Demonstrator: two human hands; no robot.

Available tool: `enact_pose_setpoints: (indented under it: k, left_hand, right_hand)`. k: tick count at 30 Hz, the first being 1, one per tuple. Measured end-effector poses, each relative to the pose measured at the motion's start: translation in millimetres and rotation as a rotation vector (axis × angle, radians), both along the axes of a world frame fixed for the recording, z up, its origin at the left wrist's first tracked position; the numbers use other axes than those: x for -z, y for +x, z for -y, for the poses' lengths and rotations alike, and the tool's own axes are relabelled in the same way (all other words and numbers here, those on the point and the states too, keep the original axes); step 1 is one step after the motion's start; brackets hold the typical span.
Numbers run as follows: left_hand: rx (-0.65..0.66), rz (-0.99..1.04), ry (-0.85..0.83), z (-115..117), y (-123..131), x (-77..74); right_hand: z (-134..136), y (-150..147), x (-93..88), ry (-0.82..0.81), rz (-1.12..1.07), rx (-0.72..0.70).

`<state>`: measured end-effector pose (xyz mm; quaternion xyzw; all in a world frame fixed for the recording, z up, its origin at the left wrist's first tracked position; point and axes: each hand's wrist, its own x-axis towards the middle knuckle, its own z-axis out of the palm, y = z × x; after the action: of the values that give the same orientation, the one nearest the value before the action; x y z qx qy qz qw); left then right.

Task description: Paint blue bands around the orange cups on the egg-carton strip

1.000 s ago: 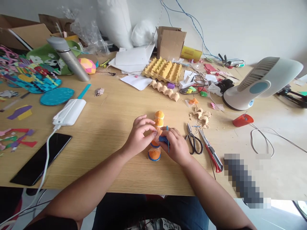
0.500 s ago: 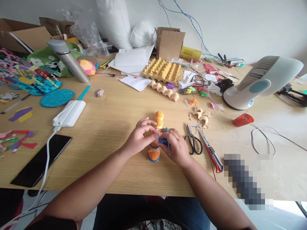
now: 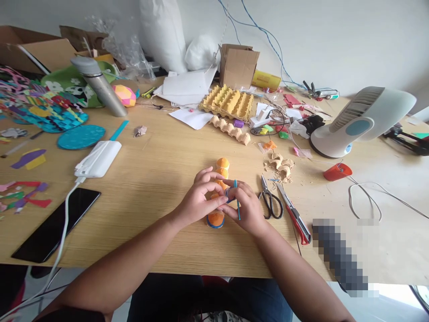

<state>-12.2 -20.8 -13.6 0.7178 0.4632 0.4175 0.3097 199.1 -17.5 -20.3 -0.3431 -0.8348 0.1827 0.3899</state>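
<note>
Over the middle of an orange, bumpy egg-carton strip (image 3: 215, 218) with a blue lower edge, my two hands meet at the fingertips. My right hand (image 3: 247, 206) is closed on a lump of blue clay (image 3: 229, 195) and a thin blue stick (image 3: 238, 201), which stands out from between its fingers. My left hand (image 3: 197, 199) has its thumb and fingers bent together against the right fingertips; what they pinch is hidden. The strip lies lengthwise away from me on the table, partly covered by both hands.
Scissors (image 3: 271, 201) and a red utility knife (image 3: 296, 217) lie right of my hands, near carton scraps (image 3: 280, 165). A white fan (image 3: 358, 123) and a red cup (image 3: 337, 171) stand farther right. Left are a phone (image 3: 56, 226) and a cabled power bank (image 3: 100, 158). Egg trays (image 3: 228, 103) sit behind.
My hands stay over the strip while the fingers shift around the blue clay. The clear film seen between the fingers before is now mostly out of sight. The camera view tilts slightly.
</note>
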Motion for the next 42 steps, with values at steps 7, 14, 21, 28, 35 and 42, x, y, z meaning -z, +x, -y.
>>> enact_pose_setpoints:
  k: [7,14,21,28,35,42]
  left_hand:
    - [0.037,-0.047,-0.021,-5,-5,0.4]
    - [0.036,-0.03,0.003,-4,-5,2.3]
    - [-0.103,-0.116,0.16,-1,0,0.0]
    - [-0.214,-0.237,0.403,1,3,0.9]
    - [-0.179,-0.056,0.261,-5,-3,5.6]
    - [-0.063,0.046,0.101,-5,-6,5.1]
  right_hand:
    - [1,2,-1.5,0.087,0.126,-0.031]
    - [2,5,-10.1,0.139,0.075,-0.052]
    - [5,5,-11.6,0.132,0.051,0.036]
    - [5,0,-6.2,0.245,0.031,0.033]
    - [-1,5,-2.9,0.157,-0.019,-0.019]
    - [-5,6,1.4,0.122,0.02,0.006]
